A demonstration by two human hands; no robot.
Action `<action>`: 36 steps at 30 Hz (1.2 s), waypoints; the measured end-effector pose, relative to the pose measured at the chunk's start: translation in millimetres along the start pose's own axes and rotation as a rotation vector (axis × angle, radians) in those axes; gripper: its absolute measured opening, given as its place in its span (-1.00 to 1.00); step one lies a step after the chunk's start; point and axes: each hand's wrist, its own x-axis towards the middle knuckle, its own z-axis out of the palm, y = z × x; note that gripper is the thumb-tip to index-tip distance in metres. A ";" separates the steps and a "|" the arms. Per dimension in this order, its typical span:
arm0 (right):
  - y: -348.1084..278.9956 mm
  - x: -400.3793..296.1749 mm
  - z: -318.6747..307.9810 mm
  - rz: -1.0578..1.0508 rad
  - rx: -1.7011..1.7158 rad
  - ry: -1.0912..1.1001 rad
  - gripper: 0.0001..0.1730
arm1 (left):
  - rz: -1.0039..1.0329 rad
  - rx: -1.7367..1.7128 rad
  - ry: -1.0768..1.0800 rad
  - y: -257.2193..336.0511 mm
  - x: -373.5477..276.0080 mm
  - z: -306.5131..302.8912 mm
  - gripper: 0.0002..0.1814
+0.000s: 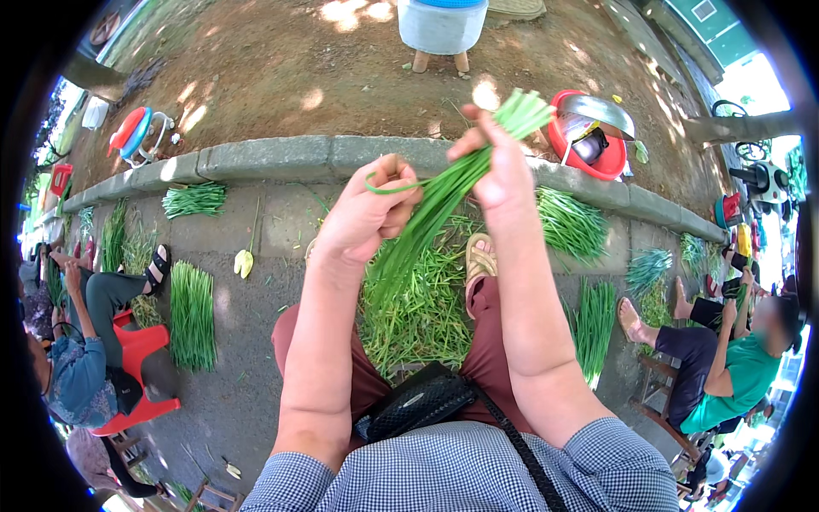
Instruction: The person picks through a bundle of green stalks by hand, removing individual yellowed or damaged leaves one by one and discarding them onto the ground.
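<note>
My right hand (502, 166) grips a bundle of green garlic chives (441, 205) around its upper part. The pale stem ends point up and right, and the leafy ends hang down to the left. Beside the bundle, my left hand (384, 208) has its fingers closed on a single curled chive leaf (390, 189), whose other end runs into the bundle. Below both hands, a loose heap of chive scraps (416, 320) lies on the ground between my feet, greenish with some yellowed blades. The sandal on my right foot (480, 259) shows at its edge.
Chive bunches lie at left (192, 313) and right (572, 224). A stone kerb (269, 161) crosses ahead. Beyond it are a red basin (601, 168) with a metal lid and a grey tub (443, 29). Seated people flank me, one on a red plastic stool (137, 358).
</note>
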 end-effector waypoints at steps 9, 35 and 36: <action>-40.2 14.6 -39.3 -0.090 0.373 0.175 -0.85 | 0.202 0.649 0.073 17.6 -16.8 -25.5 -0.93; -20.5 11.2 -26.1 0.037 0.604 -0.138 -0.83 | 0.189 0.784 0.134 -8.7 -2.0 0.7 -0.82; -20.6 11.2 -25.4 0.032 0.602 -0.157 -0.83 | 0.215 0.757 0.153 -10.1 -1.7 2.6 -0.87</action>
